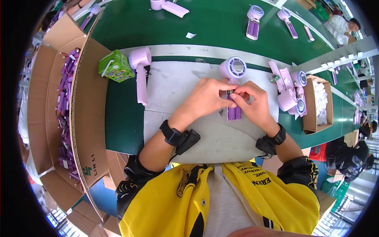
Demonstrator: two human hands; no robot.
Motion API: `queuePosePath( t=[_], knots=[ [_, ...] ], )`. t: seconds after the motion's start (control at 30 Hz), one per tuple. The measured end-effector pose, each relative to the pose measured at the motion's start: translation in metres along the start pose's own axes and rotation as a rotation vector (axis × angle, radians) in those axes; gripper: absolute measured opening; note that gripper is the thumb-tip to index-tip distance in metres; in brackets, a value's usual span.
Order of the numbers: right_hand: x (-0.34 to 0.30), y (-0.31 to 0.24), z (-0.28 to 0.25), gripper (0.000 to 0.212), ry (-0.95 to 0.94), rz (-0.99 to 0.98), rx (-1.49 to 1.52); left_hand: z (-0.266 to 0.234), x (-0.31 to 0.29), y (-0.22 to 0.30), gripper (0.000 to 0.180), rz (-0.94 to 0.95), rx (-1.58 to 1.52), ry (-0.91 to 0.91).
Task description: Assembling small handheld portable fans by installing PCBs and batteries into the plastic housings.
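Observation:
A lilac handheld fan [233, 68] lies on the grey mat in front of me, its round head pointing away. The handle is uncovered, and purple battery cells [234, 113] show inside it. My left hand [208, 96] grips the handle just below the head, thumb and forefinger closed around its sides. My right hand [254, 102] is closed in a pinch at the same spot, beside a small green circuit board [230, 92]. The fingertips cover most of the board. Whatever the right fingers pinch is hidden.
Another fan [141, 59] and a green carton [116, 66] stand left of the mat [173, 79]. A large cardboard box [90, 130] holds many purple battery packs [65, 102]. At right are several fan parts [287, 98] and a box [316, 127] of white pieces. More fans lie beyond the rail.

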State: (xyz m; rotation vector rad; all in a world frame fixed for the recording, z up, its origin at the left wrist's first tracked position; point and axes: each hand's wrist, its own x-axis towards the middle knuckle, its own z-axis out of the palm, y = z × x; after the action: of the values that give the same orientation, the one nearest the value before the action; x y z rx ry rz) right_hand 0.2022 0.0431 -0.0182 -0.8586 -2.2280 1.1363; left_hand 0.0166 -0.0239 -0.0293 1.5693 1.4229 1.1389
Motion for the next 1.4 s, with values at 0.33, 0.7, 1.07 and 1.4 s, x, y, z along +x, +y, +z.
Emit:
queuePosePath(
  t=[0.33, 0.7, 1.07, 1.4],
  knots=[
    [-0.009, -0.001, -0.018, 0.023, -0.153, -0.111, -0.181, 0.001, 0.003, -0.009, 0.052, 0.057, 0.049, -0.077],
    [-0.017, -0.011, -0.017, 0.071, -0.255, -0.324, -0.543, 0.012, 0.007, -0.014, 0.048, 0.139, 0.06, 0.097],
    [0.22, 0.024, 0.01, 0.069, -0.002, -0.347, -0.742, 0.018, 0.021, -0.028, 0.025, 0.052, 0.08, 0.593],
    [0.287, 0.034, 0.054, 0.071, -0.085, -0.077, -0.95, 0.031, 0.038, -0.017, 0.018, -0.009, -0.072, 0.811]
  ],
)
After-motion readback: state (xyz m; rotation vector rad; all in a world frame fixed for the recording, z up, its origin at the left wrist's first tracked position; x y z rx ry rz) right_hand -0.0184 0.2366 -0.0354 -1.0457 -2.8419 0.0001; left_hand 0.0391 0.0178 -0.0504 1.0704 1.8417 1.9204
